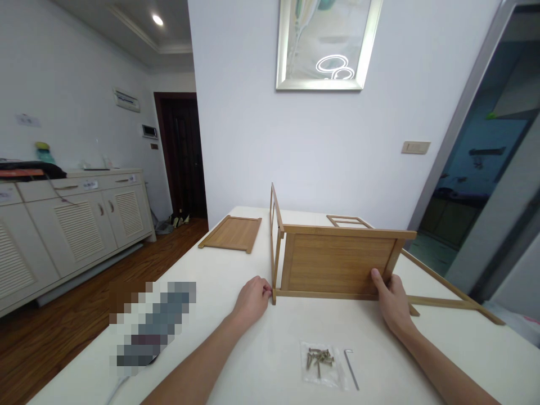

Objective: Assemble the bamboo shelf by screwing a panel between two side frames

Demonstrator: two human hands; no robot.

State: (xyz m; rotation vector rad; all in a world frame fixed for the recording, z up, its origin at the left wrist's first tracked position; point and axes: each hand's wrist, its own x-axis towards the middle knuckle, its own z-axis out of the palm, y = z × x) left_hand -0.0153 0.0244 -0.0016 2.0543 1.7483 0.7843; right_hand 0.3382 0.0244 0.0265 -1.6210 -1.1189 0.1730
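Observation:
A wooden shelf panel [337, 261] stands on its long edge on the table. Its left end meets an upright wooden side frame [277, 256]. My right hand [394, 304] grips the panel near its lower right corner, thumb on the front face and the other fingers mostly hidden. At the foot of the side frame, my left hand [253, 301] is closed in a pinch against the outer side of the joint; whatever its fingertips hold is too small to make out. Nearer to me lie a clear plastic bag of screws [320, 363] and an L-shaped hex key [351, 370].
Another wooden panel [234, 233] lies flat at the back left of the white table [211, 281]. Wooden frames [447, 302] lie at the right, partly behind the panel. A blurred-out object [156, 326] with a cable lies front left. The wall rises behind the table.

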